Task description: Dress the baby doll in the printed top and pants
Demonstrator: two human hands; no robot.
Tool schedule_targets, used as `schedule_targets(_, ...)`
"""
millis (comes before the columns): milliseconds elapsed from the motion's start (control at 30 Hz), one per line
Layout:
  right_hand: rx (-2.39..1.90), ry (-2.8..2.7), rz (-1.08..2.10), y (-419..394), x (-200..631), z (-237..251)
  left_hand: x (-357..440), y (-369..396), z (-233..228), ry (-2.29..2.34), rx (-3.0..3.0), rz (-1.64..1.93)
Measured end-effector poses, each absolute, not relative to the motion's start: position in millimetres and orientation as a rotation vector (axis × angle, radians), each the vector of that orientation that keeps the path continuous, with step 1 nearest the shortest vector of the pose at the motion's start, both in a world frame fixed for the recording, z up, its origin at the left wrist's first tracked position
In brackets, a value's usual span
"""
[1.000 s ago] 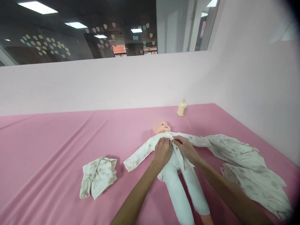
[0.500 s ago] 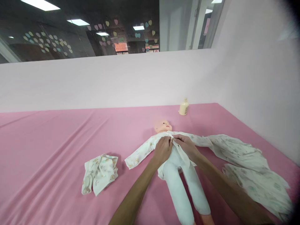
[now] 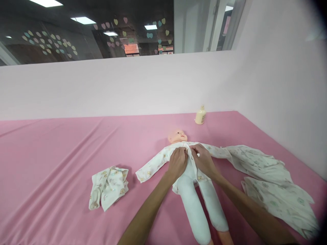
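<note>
White printed shirt [image 3: 163, 156], front open, on doll [image 3: 187, 183] lying at near centre of pink sheet [image 3: 63, 149], on back, probably so front is reachable. Left hand [image 3: 178, 160] grasps front edge, seemingly for steadying; right hand [image 3: 203, 159] touches opposite edge; whether pinching, cannot tell.

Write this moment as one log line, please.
left hand: at shirt front; right hand: at shirt front; doll: on back, on pink sheet; bottle: upright near wall
</note>
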State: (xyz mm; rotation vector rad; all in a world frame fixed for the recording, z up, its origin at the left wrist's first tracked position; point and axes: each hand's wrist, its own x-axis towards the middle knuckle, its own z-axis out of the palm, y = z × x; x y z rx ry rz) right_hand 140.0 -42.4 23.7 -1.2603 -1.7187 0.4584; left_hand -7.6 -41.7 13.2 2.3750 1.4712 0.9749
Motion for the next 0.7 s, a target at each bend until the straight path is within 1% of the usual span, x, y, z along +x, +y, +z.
schedule_targets(400,-1.319,-1.664,0.757,-37,151,30,-11,-40,13,1.415,2.359,0.955)
schedule_targets(700,-1.266,-1.710,0.752,-44,142,35,-7,-40,12,1.479,2.344,0.979)
